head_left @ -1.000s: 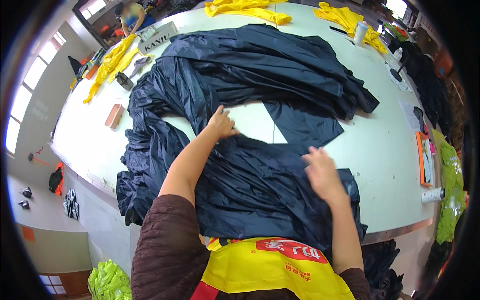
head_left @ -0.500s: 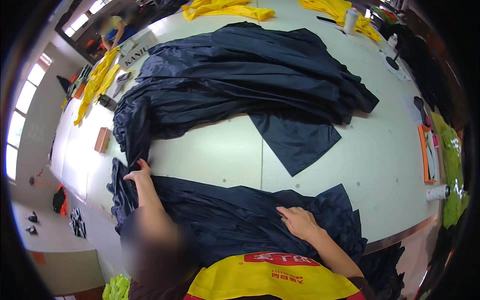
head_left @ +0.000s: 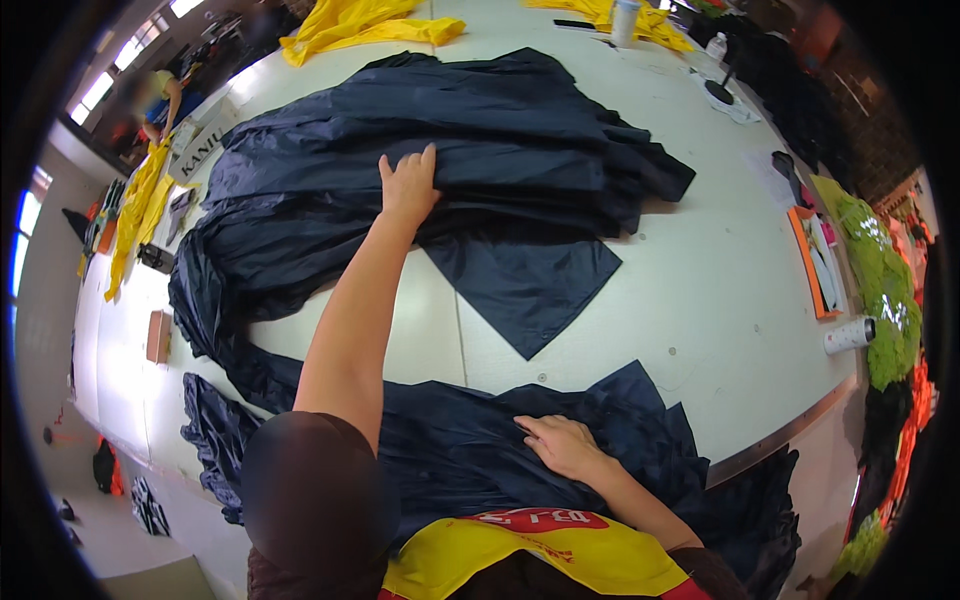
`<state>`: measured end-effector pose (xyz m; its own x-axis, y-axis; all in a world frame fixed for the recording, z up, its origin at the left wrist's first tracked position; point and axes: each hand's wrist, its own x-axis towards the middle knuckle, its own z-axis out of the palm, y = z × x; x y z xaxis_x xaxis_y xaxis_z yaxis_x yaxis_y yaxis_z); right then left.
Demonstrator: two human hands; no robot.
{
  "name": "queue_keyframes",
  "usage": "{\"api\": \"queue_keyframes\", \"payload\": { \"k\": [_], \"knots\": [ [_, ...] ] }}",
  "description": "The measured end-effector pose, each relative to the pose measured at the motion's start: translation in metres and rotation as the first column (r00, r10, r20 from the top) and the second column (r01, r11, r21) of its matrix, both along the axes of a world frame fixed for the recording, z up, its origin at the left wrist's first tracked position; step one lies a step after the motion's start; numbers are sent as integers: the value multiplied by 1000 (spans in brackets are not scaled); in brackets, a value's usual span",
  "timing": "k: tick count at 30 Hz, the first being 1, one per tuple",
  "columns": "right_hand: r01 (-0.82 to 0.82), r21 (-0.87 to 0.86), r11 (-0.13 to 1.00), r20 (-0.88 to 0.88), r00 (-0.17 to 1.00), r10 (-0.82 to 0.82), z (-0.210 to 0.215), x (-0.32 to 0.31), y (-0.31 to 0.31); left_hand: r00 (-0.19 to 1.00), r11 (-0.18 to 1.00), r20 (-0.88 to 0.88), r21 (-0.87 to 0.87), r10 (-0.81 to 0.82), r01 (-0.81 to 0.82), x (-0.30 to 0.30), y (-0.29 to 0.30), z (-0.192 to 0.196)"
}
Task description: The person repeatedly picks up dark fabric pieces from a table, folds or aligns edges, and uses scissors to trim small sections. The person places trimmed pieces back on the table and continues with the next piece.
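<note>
Left hand (head_left: 408,187): arm extended, fingers spread flat on the large dark blue fabric pile (head_left: 450,150) at the middle of the white counter (head_left: 700,300); nothing gripped. Right hand (head_left: 565,445): palm down, fingers loosely open on the near blue fabric piece (head_left: 480,440) at the counter's front edge; apparently pressing, not pinching. Yellow cloth (head_left: 360,25) lies at the far edge.

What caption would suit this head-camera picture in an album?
Left hand flat on a far navy fabric pile, right hand pressing near navy fabric on a white table.

Smooth navy cloth (head_left: 480,130), matt table (head_left: 700,290)
</note>
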<state>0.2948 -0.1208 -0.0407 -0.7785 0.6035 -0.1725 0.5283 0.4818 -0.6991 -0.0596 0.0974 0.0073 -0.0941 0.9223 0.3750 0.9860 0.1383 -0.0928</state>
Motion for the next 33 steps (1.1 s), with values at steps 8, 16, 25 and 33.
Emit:
{"api": "queue_keyframes", "payload": {
  "k": [8, 16, 25, 33],
  "knots": [
    [296, -893, 339, -252, 295, -922, -22, 0, 28, 813, 854, 378, -101, -442, 511, 11, -99, -17],
    [-47, -990, 132, -137, 133, -982, -19, 32, 43, 661, 782, 750, -389, -38, 486, 94, -296, -43],
    [285, -482, 829, -658, 506, -557, 58, 27, -20, 62, 947, 995, 51, -74, 318, 205, -284, 62],
    [51, -712, 700, -573, 534, -622, 79, 33, -57, -601, 952, 781, 27, 170, 305, 234, -289, 57]
  ]
}}
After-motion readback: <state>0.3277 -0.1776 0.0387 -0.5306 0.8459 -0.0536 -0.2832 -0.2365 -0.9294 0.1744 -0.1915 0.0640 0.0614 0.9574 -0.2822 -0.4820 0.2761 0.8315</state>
